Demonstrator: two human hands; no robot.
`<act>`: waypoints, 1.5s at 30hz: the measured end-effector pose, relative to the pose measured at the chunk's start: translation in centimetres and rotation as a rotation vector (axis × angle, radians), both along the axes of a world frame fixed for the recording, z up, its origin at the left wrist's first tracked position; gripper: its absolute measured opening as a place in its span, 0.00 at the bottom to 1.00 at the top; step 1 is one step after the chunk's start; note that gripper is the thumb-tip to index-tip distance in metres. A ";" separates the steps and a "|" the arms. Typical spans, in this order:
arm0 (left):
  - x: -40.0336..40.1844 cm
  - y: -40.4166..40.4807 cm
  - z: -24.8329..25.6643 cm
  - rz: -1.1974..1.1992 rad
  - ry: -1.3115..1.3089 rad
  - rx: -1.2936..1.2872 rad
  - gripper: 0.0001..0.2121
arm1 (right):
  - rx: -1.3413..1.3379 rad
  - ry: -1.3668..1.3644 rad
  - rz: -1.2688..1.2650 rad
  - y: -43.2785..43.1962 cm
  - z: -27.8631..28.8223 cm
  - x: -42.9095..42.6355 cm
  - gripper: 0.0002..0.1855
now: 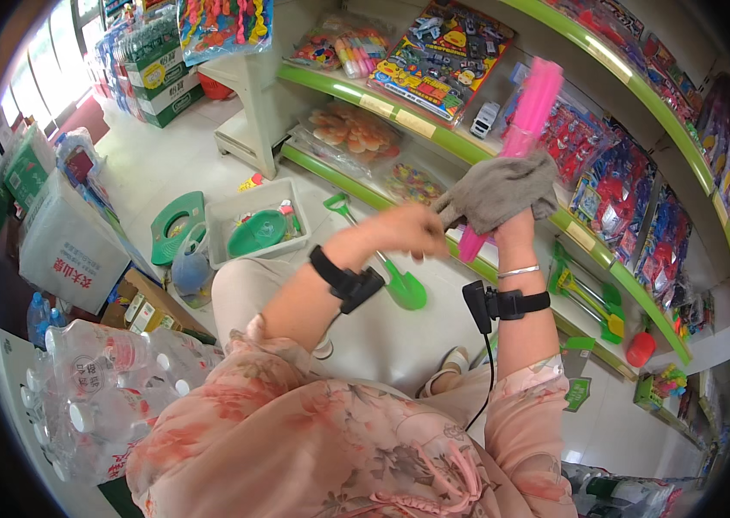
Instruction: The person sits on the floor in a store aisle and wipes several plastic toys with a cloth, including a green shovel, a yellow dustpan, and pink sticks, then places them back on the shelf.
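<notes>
A grey cloth drapes over my right hand, covering most of its fingers. Through the cloth, that hand grips a long pink plastic tube-shaped item, tilted with its upper end towards the shelves. My left hand is blurred beside the cloth's left edge, its fingers curled; whether they pinch the cloth is unclear. Below the hands, a green toy shovel with a pale shaft lies on the floor.
Green-edged shelves hold a boxed toy set, a white toy car and bagged toys. A white bin with a green dish stands on the floor left. Wrapped bottles stand at lower left; a display bracket juts out ahead.
</notes>
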State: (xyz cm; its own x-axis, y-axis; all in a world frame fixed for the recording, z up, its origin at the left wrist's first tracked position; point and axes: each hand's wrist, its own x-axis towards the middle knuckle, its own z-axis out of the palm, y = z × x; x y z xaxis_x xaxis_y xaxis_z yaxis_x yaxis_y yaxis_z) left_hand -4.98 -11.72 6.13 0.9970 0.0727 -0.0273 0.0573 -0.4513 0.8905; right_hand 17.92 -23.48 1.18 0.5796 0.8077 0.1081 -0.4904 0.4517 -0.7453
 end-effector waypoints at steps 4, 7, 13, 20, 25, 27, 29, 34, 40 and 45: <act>1.9 1.7 1.7 0.691 -0.945 -0.424 0.14 | -0.544 -1.309 -0.471 3.3 3.7 -8.3 0.22; 3.2 0.8 4.8 0.746 -0.885 -0.742 0.10 | -0.472 -1.685 -0.701 3.1 2.7 -12.1 0.23; 2.0 6.3 4.0 0.703 -0.901 -1.050 0.05 | -0.665 -1.574 -0.434 1.0 2.9 -14.2 0.29; -0.2 9.9 1.6 0.750 -0.930 -1.292 0.04 | -0.678 -1.508 -0.148 -2.1 1.2 -11.2 0.27; -1.8 12.9 1.5 0.437 -0.993 -1.372 0.04 | -0.383 -0.473 -0.017 -4.2 1.3 -8.4 0.21; -1.4 11.9 1.4 0.454 -0.999 -1.370 0.04 | -0.179 -0.297 0.179 -3.5 2.2 -8.2 0.23; -0.8 10.9 1.3 0.397 -0.990 -1.396 0.06 | -0.120 -0.339 0.211 -2.3 3.1 -10.5 0.24; -0.3 9.4 1.4 -0.027 -0.925 -1.253 0.11 | -0.486 -0.784 0.142 0.3 0.9 -14.3 0.24; 0.3 8.2 0.3 0.049 -0.897 -1.453 0.18 | -0.342 -0.548 0.124 0.3 1.2 -14.4 0.18; 0.5 2.8 -2.9 0.272 -0.545 -1.037 0.13 | -0.231 -0.913 -0.116 1.5 2.8 -15.2 0.18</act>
